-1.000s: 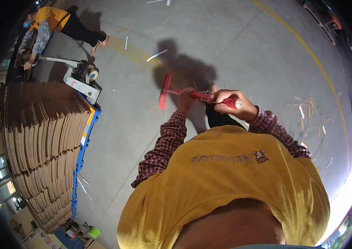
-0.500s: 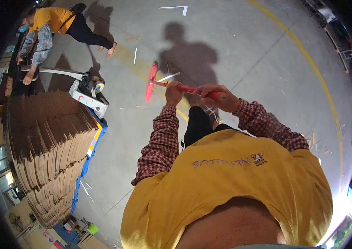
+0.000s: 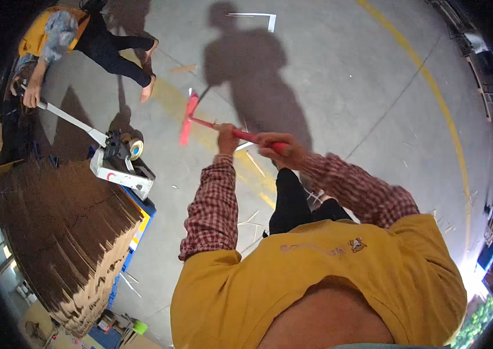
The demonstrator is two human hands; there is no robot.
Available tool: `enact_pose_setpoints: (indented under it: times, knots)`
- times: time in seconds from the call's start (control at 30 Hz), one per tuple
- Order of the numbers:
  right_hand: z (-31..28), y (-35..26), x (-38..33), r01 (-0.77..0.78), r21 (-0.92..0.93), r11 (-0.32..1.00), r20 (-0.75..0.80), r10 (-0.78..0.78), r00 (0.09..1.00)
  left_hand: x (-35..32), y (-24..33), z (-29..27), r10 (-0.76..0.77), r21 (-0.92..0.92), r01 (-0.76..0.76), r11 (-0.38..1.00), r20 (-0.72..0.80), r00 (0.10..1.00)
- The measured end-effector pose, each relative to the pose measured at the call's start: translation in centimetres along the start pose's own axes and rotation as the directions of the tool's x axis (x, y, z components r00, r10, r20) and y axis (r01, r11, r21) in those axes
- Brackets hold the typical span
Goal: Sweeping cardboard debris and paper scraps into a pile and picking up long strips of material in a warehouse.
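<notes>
Kind of dim on the gray floor (image 3: 368, 186) around the left hand (image 3: 227, 141) and right hand (image 3: 288, 153). Super bright white glare (image 3: 474, 285) far off to the right of the right hand, lower down. Big dark shadow (image 3: 255, 70) just past both hands. A bit smeary on the far end of the red tool (image 3: 244, 136), past the left hand. Bendy and black at the edges, far from both hands.

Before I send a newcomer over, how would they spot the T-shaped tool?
Start at the cardboard stack on the left, then go right across the floor to the wearer's left hand and right hand. Both grip the tool, its crosspiece beyond the left hand. Unlike the pale scraps around, it is red.
</notes>
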State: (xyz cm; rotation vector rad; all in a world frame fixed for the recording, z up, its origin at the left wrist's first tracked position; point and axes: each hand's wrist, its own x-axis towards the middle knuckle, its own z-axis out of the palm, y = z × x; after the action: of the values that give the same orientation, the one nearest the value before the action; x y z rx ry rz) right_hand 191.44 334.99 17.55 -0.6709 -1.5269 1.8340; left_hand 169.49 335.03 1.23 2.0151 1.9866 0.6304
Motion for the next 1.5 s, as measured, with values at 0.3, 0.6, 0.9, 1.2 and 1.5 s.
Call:
enact_pose_setpoints:
  times: [0.3,0.6,0.9,1.2,1.5]
  knots:
    - [-7.1,-13.3,-3.4,-0.093,-0.206,0.974,-0.172,0.058,0.983,6.9,15.1,-1.9,0.143,-0.265,-0.114,0.958,0.094,0.985]
    - [-0.2,8.8,16.1,0.166,0.134,0.977,-0.441,-0.091,0.893,20.4,-10.4,-0.1,0.287,0.055,-0.286,0.957,-0.019,0.958]
    - [-4.5,-2.0,0.1,-0.202,-0.117,0.972,-0.236,0.17,0.957,8.7,2.4,1.8,0.332,-0.231,-0.285,0.93,0.199,0.922]
    - [-6.1,-14.4,-4.4,-0.036,-0.456,0.889,-0.36,-0.148,0.921,14.4,17.3,-1.9,0.597,-0.342,-0.662,0.667,-0.288,0.749]
    - [-1.7,13.5,16.3,0.284,-0.104,0.953,-0.749,-0.263,0.608,25.5,-4.0,5.7,0.571,0.045,-0.569,0.821,-0.088,0.816]
